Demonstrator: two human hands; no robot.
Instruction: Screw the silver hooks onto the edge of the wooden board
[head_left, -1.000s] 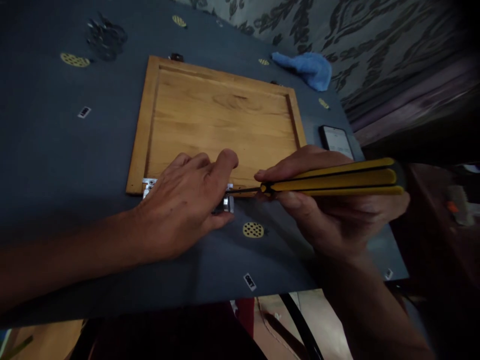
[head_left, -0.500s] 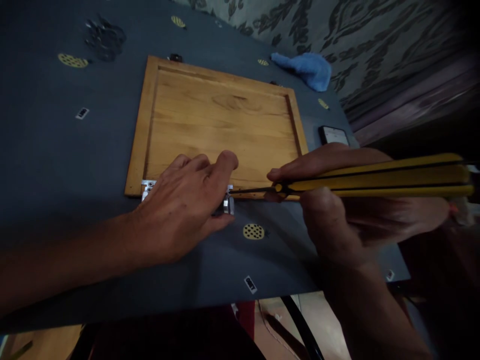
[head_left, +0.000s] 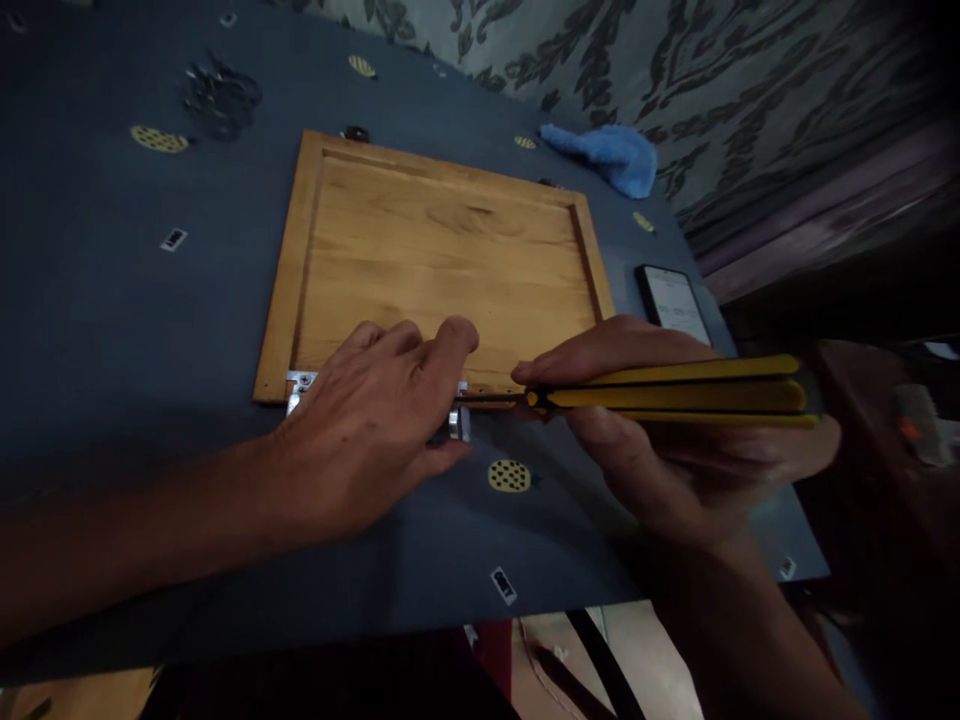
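Head camera: below the light-brown framed wooden board [head_left: 450, 250], a small white printed tag [head_left: 503, 585] has black letters too blurry to read. The right hand [head_left: 664, 485] is wrapped round the long yellow-and-black screwdriver [head_left: 690, 392], which lies along the board's near edge, pointing left to the shiny silver metal fitting [head_left: 460, 425] there. The left hand [head_left: 367, 420], nearer the fitting, covers it; I can't tell if it grips.

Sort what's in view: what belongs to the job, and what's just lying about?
In use:
- yellow-handled tool, in the right hand
- metal fitting, under the left hand
- wooden panel

Seemingly lying about:
- blue cloth
- phone
- dark pile, too blurred to identify
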